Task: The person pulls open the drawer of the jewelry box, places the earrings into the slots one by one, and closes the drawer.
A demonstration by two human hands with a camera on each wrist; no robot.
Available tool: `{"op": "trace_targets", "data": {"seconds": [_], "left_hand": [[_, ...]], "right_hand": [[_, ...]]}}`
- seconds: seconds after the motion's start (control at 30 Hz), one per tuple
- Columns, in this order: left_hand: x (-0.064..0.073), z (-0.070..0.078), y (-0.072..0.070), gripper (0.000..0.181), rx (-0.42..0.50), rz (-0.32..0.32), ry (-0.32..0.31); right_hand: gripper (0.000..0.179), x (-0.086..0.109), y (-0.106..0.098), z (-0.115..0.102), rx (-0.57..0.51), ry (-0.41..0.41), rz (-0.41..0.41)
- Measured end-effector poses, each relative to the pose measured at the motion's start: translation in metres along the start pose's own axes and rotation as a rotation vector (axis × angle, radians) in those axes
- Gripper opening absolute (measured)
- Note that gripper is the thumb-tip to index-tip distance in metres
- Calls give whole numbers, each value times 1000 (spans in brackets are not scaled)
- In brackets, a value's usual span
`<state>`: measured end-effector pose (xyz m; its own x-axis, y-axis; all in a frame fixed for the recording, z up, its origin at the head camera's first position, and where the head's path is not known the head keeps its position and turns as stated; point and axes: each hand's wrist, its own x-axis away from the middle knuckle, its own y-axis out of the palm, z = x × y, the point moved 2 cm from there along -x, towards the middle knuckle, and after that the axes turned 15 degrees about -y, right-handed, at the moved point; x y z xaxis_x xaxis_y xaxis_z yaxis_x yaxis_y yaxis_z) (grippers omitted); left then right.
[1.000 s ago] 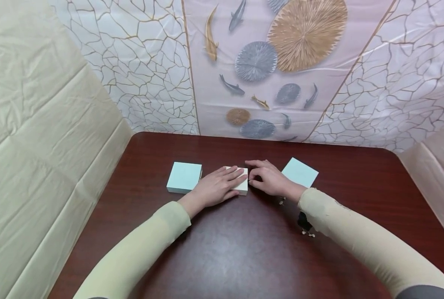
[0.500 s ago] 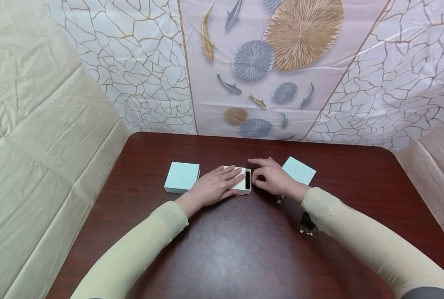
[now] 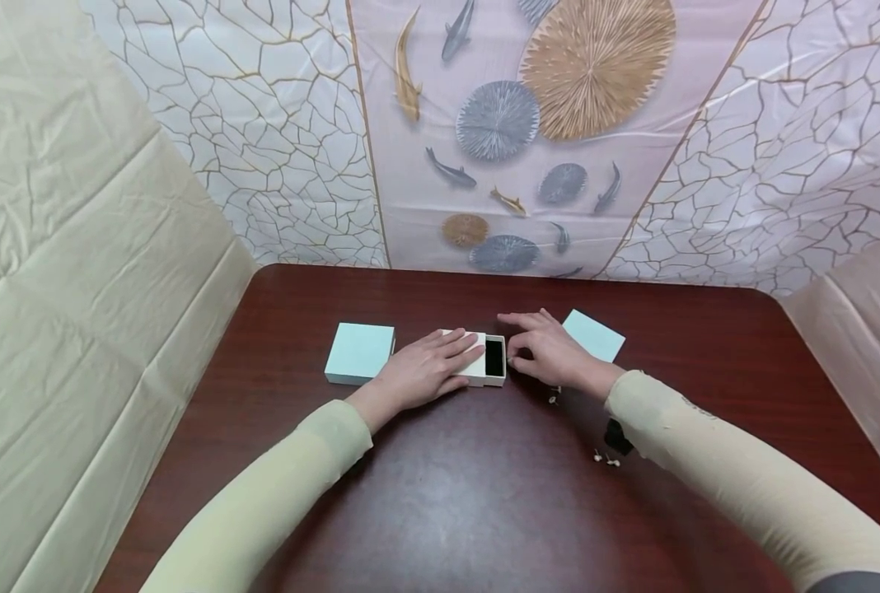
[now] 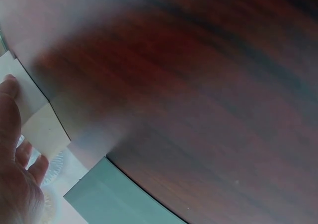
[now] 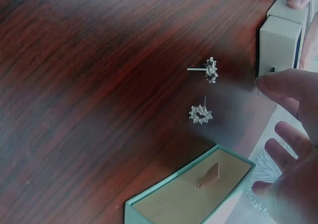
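A small white drawer box [image 3: 475, 379] lies on the table, its tray [image 3: 495, 358] slid partway out to the right, showing a black lining. My left hand [image 3: 421, 369] grips the outer sleeve, fingers across the top and thumb on the near side. In the right wrist view, my right hand [image 5: 293, 134] pinches a small dark tab [image 5: 272, 70] on the tray's end between thumb and index finger; its other fingers are spread. Two stud earrings with clear stones [image 5: 200, 114] lie on the wood below that hand.
A pale green box [image 3: 360, 352] stands left of my left hand. Behind my right hand sits another pale green box [image 3: 594, 336], with a beige inside in the right wrist view. A black object [image 3: 618, 436] and small white pieces [image 3: 606, 459] lie by my right sleeve.
The tray has come out of its sleeve to the right, pulled by my right hand, and its black lining now shows. My left hand has stayed on the sleeve.
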<state>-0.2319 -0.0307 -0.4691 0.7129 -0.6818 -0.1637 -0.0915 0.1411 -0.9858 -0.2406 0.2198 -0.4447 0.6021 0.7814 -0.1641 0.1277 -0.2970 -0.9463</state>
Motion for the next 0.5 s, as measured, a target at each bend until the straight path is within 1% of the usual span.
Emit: {"op": "trace_targets", "data": {"seconds": [0.17,0.27,0.5], "left_hand": [[1,0,2,59,13,-11,-10],[1,-1,2,59,4,-15,-11],[1,-2,3,59,-10,-10,7]], "right_hand": [[20,2,-1,1,9,-2,-5],[20,3,-1,1,20,0,-13],[22,3,0,2,41,-1,-13]]}}
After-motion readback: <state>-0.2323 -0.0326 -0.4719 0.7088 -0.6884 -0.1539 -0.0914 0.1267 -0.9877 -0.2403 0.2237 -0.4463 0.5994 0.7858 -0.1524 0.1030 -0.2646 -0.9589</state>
